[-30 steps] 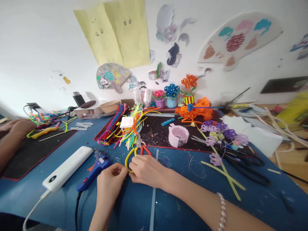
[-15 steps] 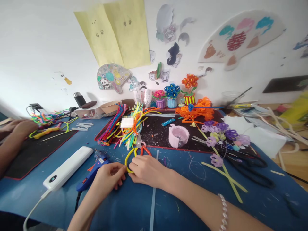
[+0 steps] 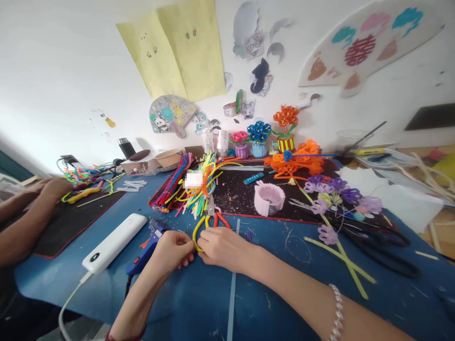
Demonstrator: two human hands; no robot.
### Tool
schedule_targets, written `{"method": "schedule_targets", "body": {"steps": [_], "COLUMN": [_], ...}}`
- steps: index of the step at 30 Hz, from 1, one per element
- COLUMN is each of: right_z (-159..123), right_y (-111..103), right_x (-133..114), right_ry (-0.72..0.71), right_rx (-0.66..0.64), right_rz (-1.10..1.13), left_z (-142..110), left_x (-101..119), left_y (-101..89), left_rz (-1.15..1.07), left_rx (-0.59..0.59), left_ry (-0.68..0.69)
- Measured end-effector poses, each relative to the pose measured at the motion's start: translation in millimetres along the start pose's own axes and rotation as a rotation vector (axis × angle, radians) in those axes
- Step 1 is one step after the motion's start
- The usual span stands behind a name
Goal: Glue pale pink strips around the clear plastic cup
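Observation:
My left hand (image 3: 174, 248) and my right hand (image 3: 223, 246) are close together over the front of the blue table. Both have their fingers closed in a pinch, almost meeting. What they hold is too small or too covered to make out. Just beyond lie scissors (image 3: 211, 206) with a yellow and a red handle; the yellow loop passes between my fingertips, and my right hand covers part of the handles. Behind them is a bundle of coloured pipe cleaners (image 3: 170, 184). A blue glue gun (image 3: 145, 251) lies beside my left hand.
A white power bank (image 3: 115, 241) with a cable lies at left. A pink fuzzy cup (image 3: 269, 199) stands on the dark mat. Purple pipe-cleaner flowers (image 3: 329, 234) and black-handled scissors (image 3: 380, 258) lie at right. Another person's hands (image 3: 53, 189) are at far left.
The whole view has shifted, so things appear slightly farther right. My hands keep nearly the same pinched pose by the yellow loop.

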State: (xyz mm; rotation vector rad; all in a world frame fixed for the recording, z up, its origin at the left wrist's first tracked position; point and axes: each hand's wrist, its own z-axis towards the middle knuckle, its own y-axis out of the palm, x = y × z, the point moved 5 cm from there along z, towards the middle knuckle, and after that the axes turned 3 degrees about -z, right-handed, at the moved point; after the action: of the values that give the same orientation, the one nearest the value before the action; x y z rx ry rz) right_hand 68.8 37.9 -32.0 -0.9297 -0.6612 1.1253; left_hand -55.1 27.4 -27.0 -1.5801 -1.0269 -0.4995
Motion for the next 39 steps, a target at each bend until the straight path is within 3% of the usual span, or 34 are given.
{"method": "schedule_targets", "body": {"steps": [6,12,23,26,29,35,39], "right_z": [0,-1,-1,-3,-4,-2,-2], "right_y": [-2,-6,-4,-7,-6,-3,-7], "right_x": [1,2,6,8,7,7,13], "right_ry": [0.014,0.023,0.115,0.139,0.119,0.102,0.196], "right_rx": [-0.021,-0.003,0.141,0.188,0.172,0.082,0.077], "right_rz": [0.02,0.041,0.056,0.078,0.105,0.108,0.248], "left_z": [3,2,-6,-10,-15,-21,-22], "left_x": [-11,-21,-29,-30,-28,-28,-20], "left_y": [1.7,2.3,-5.8,-6.2,-4.9,-9.3,-15.4], "left_rz": [-0.015,-0.081,-0.185,-0.177,-0.18,-0.156,-0.02], "left_rx": [0.15,0.183,0.4,0.405,0.395,0.505,0.532], "left_ry": [0.013,0.025,0.055,0.079,0.144,0.229,0.243]}}
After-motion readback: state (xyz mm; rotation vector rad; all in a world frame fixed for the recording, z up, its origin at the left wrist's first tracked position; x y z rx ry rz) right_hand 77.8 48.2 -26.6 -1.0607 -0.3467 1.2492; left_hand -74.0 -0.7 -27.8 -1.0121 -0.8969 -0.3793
